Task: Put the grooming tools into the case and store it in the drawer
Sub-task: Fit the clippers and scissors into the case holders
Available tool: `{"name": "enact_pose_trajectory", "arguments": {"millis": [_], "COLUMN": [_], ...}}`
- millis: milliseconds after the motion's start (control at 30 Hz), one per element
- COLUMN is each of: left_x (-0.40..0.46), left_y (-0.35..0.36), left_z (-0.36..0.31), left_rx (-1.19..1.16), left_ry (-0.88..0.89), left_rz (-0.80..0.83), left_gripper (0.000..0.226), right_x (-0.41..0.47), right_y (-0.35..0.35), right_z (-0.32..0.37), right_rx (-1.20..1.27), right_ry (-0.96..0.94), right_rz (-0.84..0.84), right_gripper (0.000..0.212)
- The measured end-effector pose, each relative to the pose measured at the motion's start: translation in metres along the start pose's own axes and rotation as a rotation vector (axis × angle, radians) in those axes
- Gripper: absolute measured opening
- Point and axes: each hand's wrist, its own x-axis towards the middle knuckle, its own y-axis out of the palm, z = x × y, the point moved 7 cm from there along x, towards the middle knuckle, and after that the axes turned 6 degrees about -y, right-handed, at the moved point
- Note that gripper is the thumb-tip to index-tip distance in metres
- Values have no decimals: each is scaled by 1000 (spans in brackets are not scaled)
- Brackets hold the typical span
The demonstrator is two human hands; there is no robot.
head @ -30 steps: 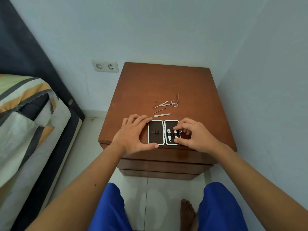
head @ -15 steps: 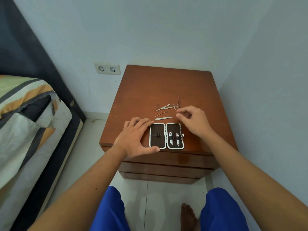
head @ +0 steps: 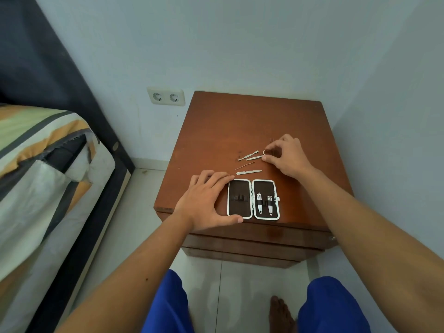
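A small dark case with a white rim (head: 240, 186) lies open near the front edge of the brown nightstand (head: 252, 121). Its right half holds two nail clippers (head: 264, 203) under straps; its left half is bare. My left hand (head: 204, 200) rests flat on the nightstand, thumb and fingers against the case's left side. My right hand (head: 288, 156) is behind the case, fingertips pinched on the handle ring of small scissors (head: 256, 157). Loose metal tools lie between: a pusher (head: 244, 155), a thin pick (head: 244, 165) and a nail file (head: 249, 172).
Shut drawer fronts (head: 252, 246) show below the nightstand top. A bed with striped bedding (head: 43, 164) stands to the left, a double wall socket (head: 166, 97) sits behind, and a wall runs close on the right. My knees and one foot are on the tiled floor below.
My right hand left the case's right half, where the clippers now sit strapped, and moved back to the loose scissors. The left hand has stayed against the case.
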Motion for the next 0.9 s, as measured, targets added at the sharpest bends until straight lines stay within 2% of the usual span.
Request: {"name": "enact_pose_trajectory", "arguments": {"millis": [333, 567, 767, 900], "left_x": [0, -1, -1, -2], "left_y": [0, -2, -1, -3], "left_z": [0, -2, -2, -3], "left_rx": [0, 13, 10, 16], "left_ry": [0, 4, 0, 6], "left_rz": [-9, -16, -18, -36], "left_gripper": [107, 109, 108, 109], "right_x": [-25, -45, -55, -56], "right_y": [-8, -13, -13, -12], "right_z": [15, 2, -12, -19], "right_rx": [259, 349, 436, 588], "right_ry": [-78, -8, 90, 167], "right_rz": [9, 89, -38, -90], "right_gripper": [7, 13, 16, 28]}}
